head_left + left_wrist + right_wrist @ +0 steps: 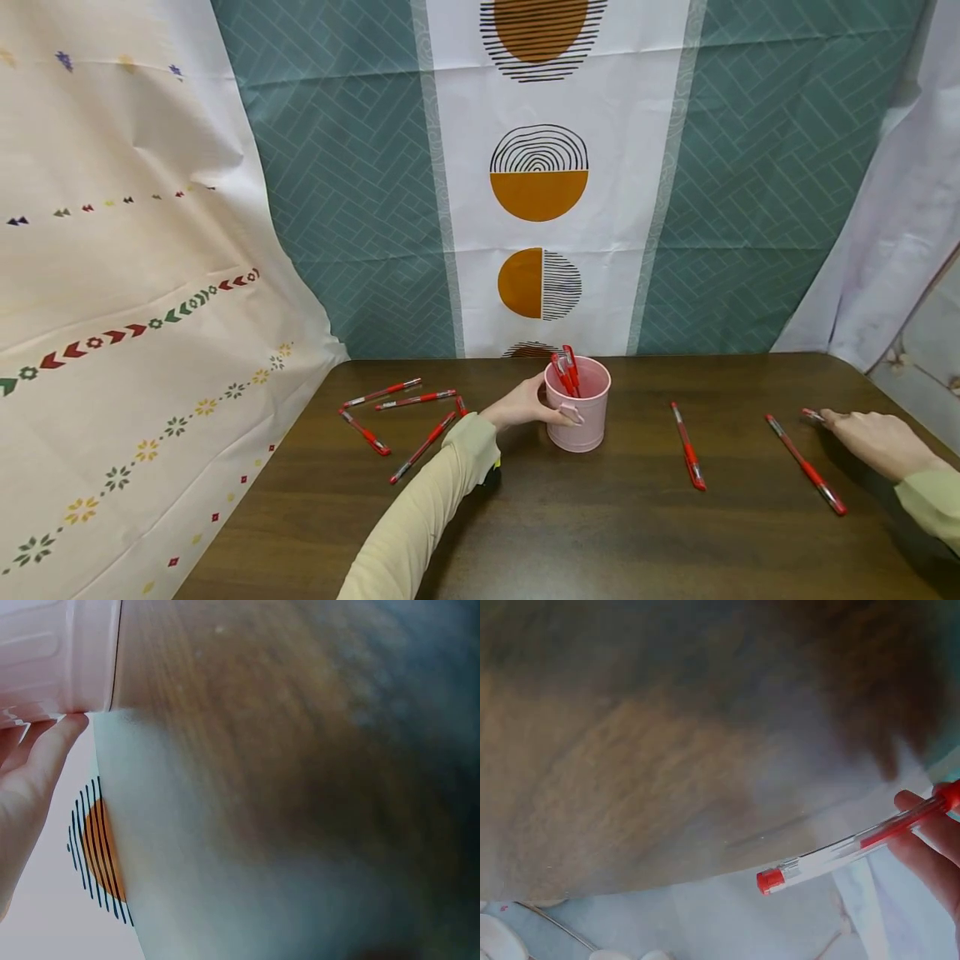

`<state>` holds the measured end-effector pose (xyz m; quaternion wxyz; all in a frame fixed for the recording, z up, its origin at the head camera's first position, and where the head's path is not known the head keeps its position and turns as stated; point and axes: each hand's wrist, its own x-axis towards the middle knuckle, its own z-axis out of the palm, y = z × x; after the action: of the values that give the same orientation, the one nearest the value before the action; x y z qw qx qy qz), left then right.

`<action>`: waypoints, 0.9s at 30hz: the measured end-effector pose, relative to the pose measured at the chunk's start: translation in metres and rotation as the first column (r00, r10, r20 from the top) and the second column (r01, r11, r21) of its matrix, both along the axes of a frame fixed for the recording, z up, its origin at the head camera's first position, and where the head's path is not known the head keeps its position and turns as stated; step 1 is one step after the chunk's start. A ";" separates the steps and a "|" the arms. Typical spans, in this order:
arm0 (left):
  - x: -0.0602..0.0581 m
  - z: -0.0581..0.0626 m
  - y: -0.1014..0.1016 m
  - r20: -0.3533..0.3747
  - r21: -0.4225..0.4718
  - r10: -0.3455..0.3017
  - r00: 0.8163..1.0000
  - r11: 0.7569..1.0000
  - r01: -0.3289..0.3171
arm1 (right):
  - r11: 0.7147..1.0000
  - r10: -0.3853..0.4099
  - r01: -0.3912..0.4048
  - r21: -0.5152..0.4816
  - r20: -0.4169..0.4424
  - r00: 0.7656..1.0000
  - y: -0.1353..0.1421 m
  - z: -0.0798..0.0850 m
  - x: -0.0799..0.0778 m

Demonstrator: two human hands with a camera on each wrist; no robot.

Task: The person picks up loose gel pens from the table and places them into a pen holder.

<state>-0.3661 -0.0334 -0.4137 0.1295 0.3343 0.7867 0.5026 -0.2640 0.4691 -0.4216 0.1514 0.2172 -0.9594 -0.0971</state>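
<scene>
Teal-and-white printed cloth [540, 196] hangs behind the work, cream patterned cloth [112, 250] at left; dark brown wood-grain counter [600, 533] below.

Key relation: the round pale-pink cup [585, 429] stands upright near the counter's far edge, well to the left of the right hand [877, 439] and roughly level with it in depth. The left hand [521, 407] is the nearer one, in contact with the cup: thumb on the near side, other fingers round the left and back. Left grip: cup held, moderately wide.

Right hand: narrow grip on a slim clear-barrelled pen with a red end plug [900, 827]. In the head view only a short end shows past the fingertips, pointing left and slightly away, so the long axis aims broadly toward the cup's side. Whether the pen is clear of the counter: cannot tell.

Between cup and right hand: two red-and-clear pens lying flat, one nearer the cup [688, 450], one just beside the right hand [806, 467]; both slant, near ends to the right. Low obstacles only, in my judgement.

Inside the cup: red-capped pens [566, 375], leaning left, tops above the rim; count uncertain.

Left of the left hand: five scattered red pens [422, 448], one partly hidden by the wrist.
</scene>
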 end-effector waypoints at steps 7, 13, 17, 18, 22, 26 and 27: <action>0.000 -0.001 0.001 -0.013 0.034 -0.035 0.999 0.999 0.035 | 0.999 -0.008 0.004 -0.041 -0.095 0.995 -0.006 0.014 0.001; 0.001 -0.001 0.001 -0.007 0.043 -0.023 1.000 0.999 0.023 | 0.992 0.039 -0.061 -0.113 -0.188 0.981 -0.018 0.028 -0.002; 0.000 -0.002 0.000 -0.006 0.038 -0.021 1.000 0.999 0.021 | 0.987 0.032 -0.062 -0.148 -0.198 0.980 -0.025 0.036 -0.003; 0.000 -0.002 0.000 -0.002 0.036 -0.025 1.000 0.999 0.025 | 0.986 0.028 -0.060 -0.154 -0.203 0.979 -0.027 0.037 -0.003; 0.001 -0.001 0.000 0.012 0.041 -0.031 0.999 0.999 0.031 | 0.977 0.025 -0.073 -0.202 -0.233 0.972 -0.034 0.043 -0.002; 0.002 -0.001 0.000 0.008 0.041 -0.030 1.000 0.999 0.030 | 0.965 0.048 -0.117 -0.235 -0.280 0.959 -0.041 0.047 -0.003; 0.002 0.000 0.001 0.006 0.039 -0.029 1.000 0.999 0.028 | 0.963 0.053 -0.125 -0.241 -0.285 0.957 -0.042 0.048 -0.003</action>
<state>-0.3643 -0.0328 -0.4139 0.1328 0.3462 0.7716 0.5169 -0.2671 0.4267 -0.3732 0.3148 0.2234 -0.9225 0.0052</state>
